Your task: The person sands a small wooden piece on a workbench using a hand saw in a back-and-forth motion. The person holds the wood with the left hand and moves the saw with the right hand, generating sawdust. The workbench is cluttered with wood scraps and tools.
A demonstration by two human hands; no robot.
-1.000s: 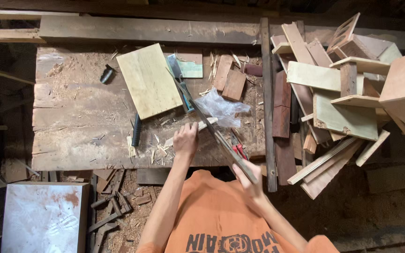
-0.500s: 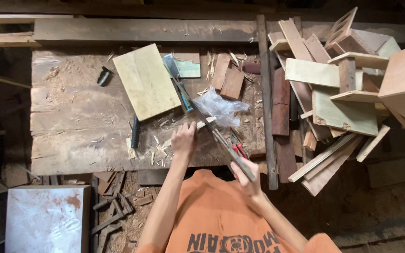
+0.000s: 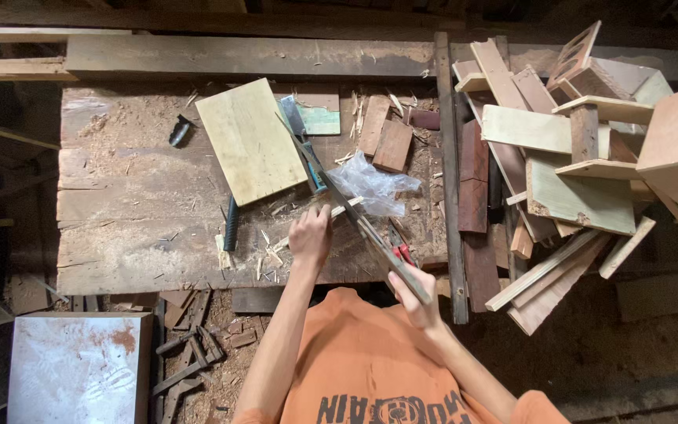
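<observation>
wooden workbench [image 3: 143, 228], scattered shavings [image 3: 272, 251]

Both bare arms reach forward over the near edge of the workbench [image 3: 119, 259].

The left hand [image 3: 310, 235] lies past that near edge, knuckles up and fingers curled down onto the bench surface, forearm running straight back to the orange sleeve. The right hand [image 3: 413, 297] hangs just off the near edge, fist wrapped around a long handle, wrist bent, elbow out to the right.
</observation>
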